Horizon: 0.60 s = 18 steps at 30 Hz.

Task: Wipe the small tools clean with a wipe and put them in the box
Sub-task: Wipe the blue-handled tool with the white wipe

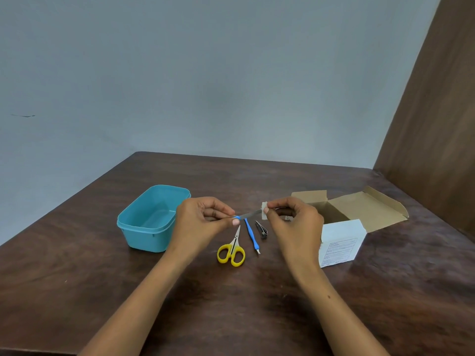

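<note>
At table centre, the left hand (205, 219) pinches the blue handle of a small metal file (248, 215), holding it level above the table (231, 304), likely so its blade is exposed. The right hand (293, 219) pinches a white wipe (264, 210) around the blade tip. At nine o'clock sits the teal box (151, 218), lidless, apparently ready for cleaned tools. At six o'clock lie yellow scissors (232, 250), a blue pusher (252, 235) and clippers (261, 229). At three o'clock, an opened carton (341, 227).
</note>
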### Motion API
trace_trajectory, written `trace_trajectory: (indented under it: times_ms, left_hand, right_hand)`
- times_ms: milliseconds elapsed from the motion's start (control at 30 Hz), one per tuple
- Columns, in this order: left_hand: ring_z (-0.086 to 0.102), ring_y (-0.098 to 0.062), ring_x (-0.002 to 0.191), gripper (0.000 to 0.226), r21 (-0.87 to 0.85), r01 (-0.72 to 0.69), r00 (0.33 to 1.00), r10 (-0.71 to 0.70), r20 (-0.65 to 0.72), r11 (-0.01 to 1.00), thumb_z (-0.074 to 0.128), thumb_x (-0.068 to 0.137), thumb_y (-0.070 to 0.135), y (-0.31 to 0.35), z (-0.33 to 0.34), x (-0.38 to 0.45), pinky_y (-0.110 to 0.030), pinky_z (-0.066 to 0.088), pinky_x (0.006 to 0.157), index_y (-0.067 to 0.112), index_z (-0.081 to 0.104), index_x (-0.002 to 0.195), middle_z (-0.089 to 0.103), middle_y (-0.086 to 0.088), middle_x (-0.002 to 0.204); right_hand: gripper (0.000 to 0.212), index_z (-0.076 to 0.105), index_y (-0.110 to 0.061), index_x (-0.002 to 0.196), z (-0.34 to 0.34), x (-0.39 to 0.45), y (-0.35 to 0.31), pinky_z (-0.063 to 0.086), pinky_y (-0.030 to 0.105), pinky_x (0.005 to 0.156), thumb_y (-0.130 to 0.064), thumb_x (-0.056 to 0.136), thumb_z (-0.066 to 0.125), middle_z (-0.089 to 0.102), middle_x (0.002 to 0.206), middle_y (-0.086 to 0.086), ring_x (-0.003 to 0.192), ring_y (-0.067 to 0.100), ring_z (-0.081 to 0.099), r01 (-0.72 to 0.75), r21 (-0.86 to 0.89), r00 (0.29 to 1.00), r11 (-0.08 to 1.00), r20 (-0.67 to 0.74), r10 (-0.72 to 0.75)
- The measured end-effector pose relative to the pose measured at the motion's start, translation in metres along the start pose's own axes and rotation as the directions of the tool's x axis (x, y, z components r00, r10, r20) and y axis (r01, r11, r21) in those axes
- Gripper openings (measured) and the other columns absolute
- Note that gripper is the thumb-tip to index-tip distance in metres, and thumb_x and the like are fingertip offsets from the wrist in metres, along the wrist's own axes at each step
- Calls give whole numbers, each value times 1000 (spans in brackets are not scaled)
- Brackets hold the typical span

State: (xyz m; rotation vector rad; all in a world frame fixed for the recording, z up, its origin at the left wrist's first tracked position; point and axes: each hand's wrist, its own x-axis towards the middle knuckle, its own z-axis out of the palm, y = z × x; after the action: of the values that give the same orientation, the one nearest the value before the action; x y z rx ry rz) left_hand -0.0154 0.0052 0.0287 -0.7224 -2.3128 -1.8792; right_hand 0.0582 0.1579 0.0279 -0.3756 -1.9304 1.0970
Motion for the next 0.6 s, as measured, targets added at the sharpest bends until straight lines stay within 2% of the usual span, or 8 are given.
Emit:
trace_trajectory:
  times_ms: [100,200,333,600]
  left_hand:
    - [71,-19,64,15,-38,37,999,-38,-17,999,85,64,8,-1,0,0,-34,60,65,10,73,73,73,-6,65]
    - [70,-24,67,15,-111,100,995,-102,-6,989,83,66,5,1,1,1,-31,60,63,5,72,76,74,-11,68]
    - [71,-23,70,16,-180,134,990,-138,-6,974,81,68,4,2,0,0,-24,58,59,3,71,80,74,-13,72]
    - [71,-24,69,15,-72,91,993,-96,-67,993,83,66,7,8,1,1,-31,59,64,9,72,76,73,-10,71]
  right_hand:
    - [10,68,-19,75,3,-3,0,44,5,59,-13,78,75,66,71,-8,68,0,63,106,-1,993,994,-44,-106]
    - [11,68,-15,74,6,-7,-3,45,4,61,-7,75,77,66,73,-5,70,6,63,240,24,971,971,-19,-239]
    - [18,68,-13,72,9,-10,-4,45,5,64,3,71,76,65,77,-4,76,3,60,385,16,923,923,-1,-385]
    - [17,66,-11,76,9,-10,-1,44,4,63,2,73,76,63,78,-4,76,-2,59,346,17,938,938,7,-346]
